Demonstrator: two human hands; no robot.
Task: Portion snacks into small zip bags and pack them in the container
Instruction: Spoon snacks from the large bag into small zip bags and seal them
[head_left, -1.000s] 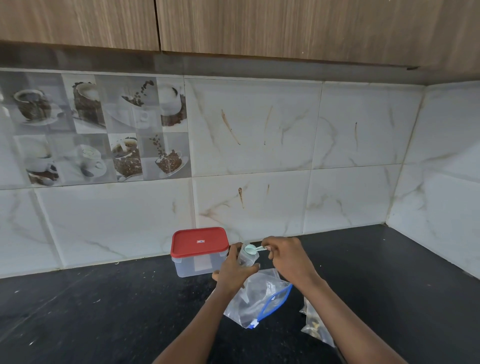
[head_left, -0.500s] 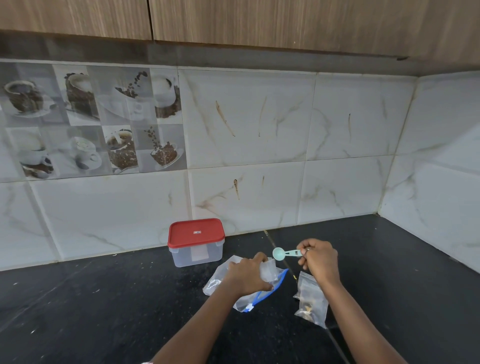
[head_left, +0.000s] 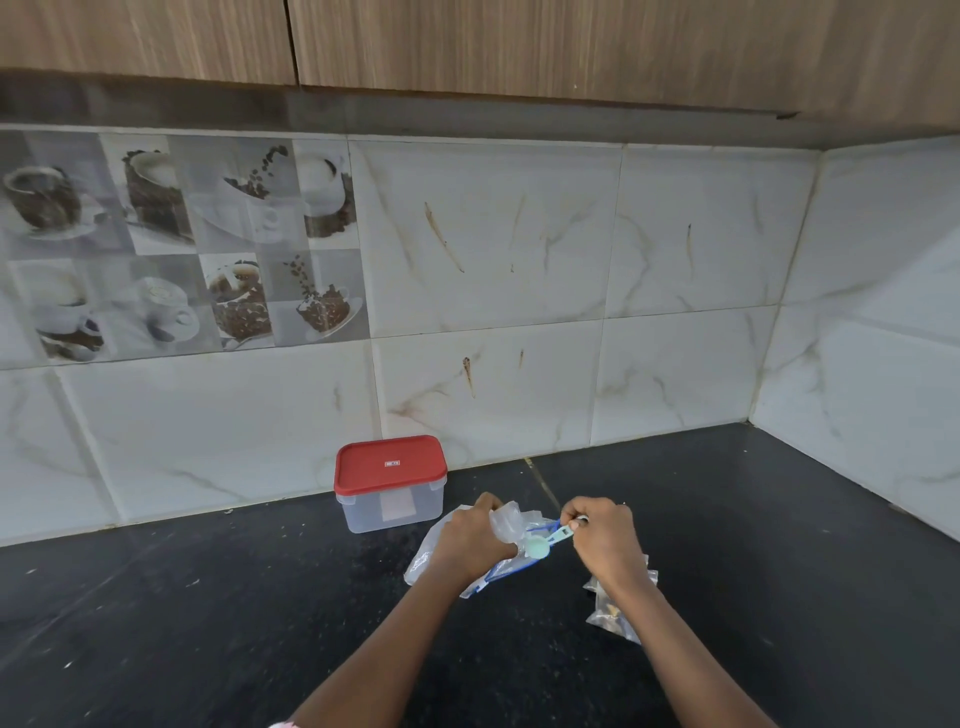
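Container (head_left: 390, 512): clear tub, red lid on, standing on the black countertop (head_left: 208, 623) close to the tiled wall (head_left: 488, 395). All positions below are given from it.

Left hand (head_left: 470, 545): just right of the container and a bit nearer the camera. Its fingers are curled round a small clear bag (head_left: 506, 524), whose crumpled top sticks up past the fingers toward the right.

Right hand (head_left: 605, 540): further right of the container, level with the left hand, the two hands near but apart. Thumb and fingers pinch the handle end of a mint-green scoop (head_left: 543, 545). The scoop's bowl points back toward the container and sits just beside the small clear bag, in the gap between the hands. Cannot tell if the bowl holds anything.

Large zip bag (head_left: 426, 558): clear with a blue zip strip, lying flat on the countertop under both hands, its near corner right of the container and toward the camera.

Filled small bags (head_left: 615, 610): on the countertop, furthest right of the container, partly hidden under the right wrist, with brownish contents visible.
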